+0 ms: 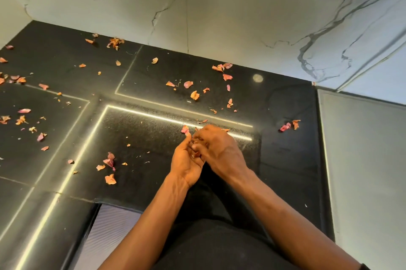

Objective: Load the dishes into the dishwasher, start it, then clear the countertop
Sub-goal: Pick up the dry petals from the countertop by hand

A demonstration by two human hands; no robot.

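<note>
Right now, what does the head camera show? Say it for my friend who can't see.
Two hands meet over a black countertop: the cupped left hand carries dried petal bits, and the right hand curls its fingers into that palm. More pink and orange petals lie scattered across the counter, below a white marbled wall.

Contents of left hand mostly hidden beneath right hand; petals at 9 o'clock cut by edge.
</note>
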